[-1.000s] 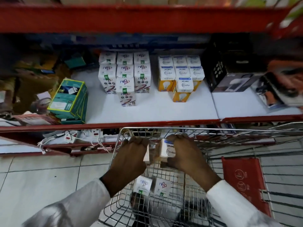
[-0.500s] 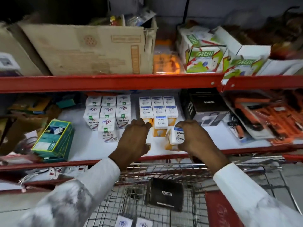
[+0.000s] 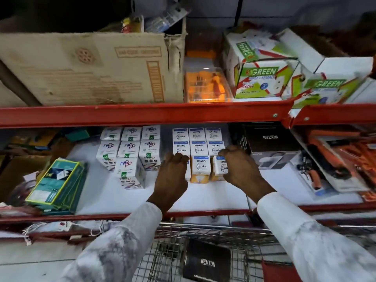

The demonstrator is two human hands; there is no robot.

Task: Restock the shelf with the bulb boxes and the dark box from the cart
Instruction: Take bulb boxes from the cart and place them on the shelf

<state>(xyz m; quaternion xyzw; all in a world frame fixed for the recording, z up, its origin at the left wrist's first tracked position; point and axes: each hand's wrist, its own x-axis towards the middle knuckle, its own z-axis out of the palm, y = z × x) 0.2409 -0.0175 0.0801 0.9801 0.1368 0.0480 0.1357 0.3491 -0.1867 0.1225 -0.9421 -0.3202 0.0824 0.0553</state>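
Note:
Both my hands reach onto the white middle shelf (image 3: 114, 192). My right hand (image 3: 239, 165) grips a white and orange bulb box (image 3: 220, 167) standing at the right end of the front row. My left hand (image 3: 174, 171) is closed around another bulb box (image 3: 188, 169) at the left end of that row, mostly hidden by my fingers. Between them stands one more box of the same kind (image 3: 200, 167), with rows of the same boxes (image 3: 197, 141) behind. A second group of white bulb boxes (image 3: 130, 147) stands to the left. The dark box (image 3: 206, 261) lies in the wire cart (image 3: 162, 259) below.
A black box (image 3: 268, 141) sits on the shelf right of the bulb boxes, with orange tool packs (image 3: 341, 159) further right. A teal box (image 3: 57, 184) lies at the left. The red shelf beam (image 3: 142, 115) overhangs; a cardboard carton (image 3: 91, 66) and green-labelled boxes (image 3: 262, 78) stand above.
My hands lifted two bulb boxes out of the cart and carried them up and forward onto the shelf's front row. My view rose from the cart to the shelves.

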